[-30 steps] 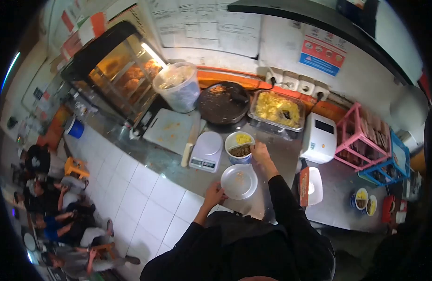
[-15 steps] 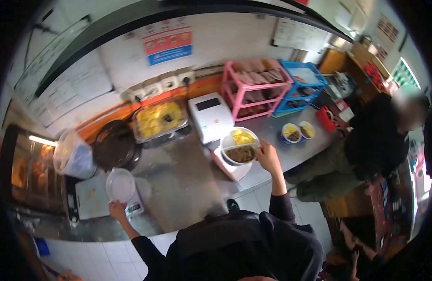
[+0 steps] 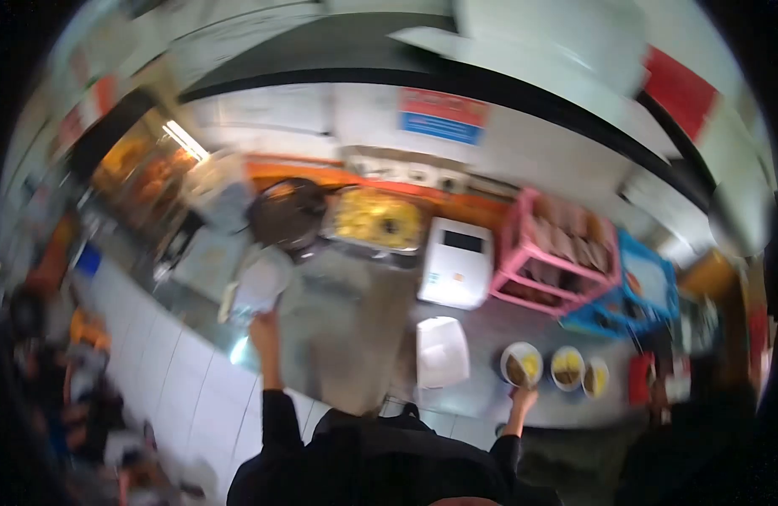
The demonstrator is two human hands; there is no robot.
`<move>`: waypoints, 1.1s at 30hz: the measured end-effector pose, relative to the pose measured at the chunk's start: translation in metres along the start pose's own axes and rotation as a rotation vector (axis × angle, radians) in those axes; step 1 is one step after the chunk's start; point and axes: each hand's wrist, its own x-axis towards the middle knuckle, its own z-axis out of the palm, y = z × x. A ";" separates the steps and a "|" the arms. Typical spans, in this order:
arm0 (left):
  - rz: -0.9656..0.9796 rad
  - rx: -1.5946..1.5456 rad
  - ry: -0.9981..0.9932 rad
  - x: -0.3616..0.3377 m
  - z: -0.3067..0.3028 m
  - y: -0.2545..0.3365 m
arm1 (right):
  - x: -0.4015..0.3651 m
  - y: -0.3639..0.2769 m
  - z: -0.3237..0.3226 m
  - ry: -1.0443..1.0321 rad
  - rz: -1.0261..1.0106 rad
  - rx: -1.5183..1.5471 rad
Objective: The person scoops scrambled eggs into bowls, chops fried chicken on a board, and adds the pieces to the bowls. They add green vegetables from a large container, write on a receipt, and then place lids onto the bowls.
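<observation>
The bowl [image 3: 521,368] is round and white, half brown food and half yellow, and sits on the counter [image 3: 481,333] right of the printer [image 3: 456,263], nearer the person. The right hand [image 3: 521,397] reaches its near rim, its grip too blurred to tell. Left of the printer, the raised left hand [image 3: 265,325] pinches a pale plate [image 3: 262,282] by its edge.

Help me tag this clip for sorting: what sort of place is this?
Probably a small takeaway food kitchen: a lit warming cabinet of browned food, a tray of yellow food on the steel counter, and filled bowls lined up by the right hand.
</observation>
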 end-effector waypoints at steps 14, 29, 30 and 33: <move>0.598 -1.111 -1.732 -0.158 -0.091 0.028 | -0.147 -0.202 0.064 -0.077 -0.830 0.372; -0.065 -0.904 -0.847 0.015 -0.240 -0.340 | -0.590 -0.474 0.574 -0.634 -1.625 0.166; -0.047 -0.878 -0.807 0.040 -0.247 -0.349 | -0.595 -0.489 0.610 -0.572 -1.622 0.086; -0.007 -0.862 -0.691 0.114 -0.259 -0.366 | -0.584 -0.499 0.717 -0.402 -1.608 -0.144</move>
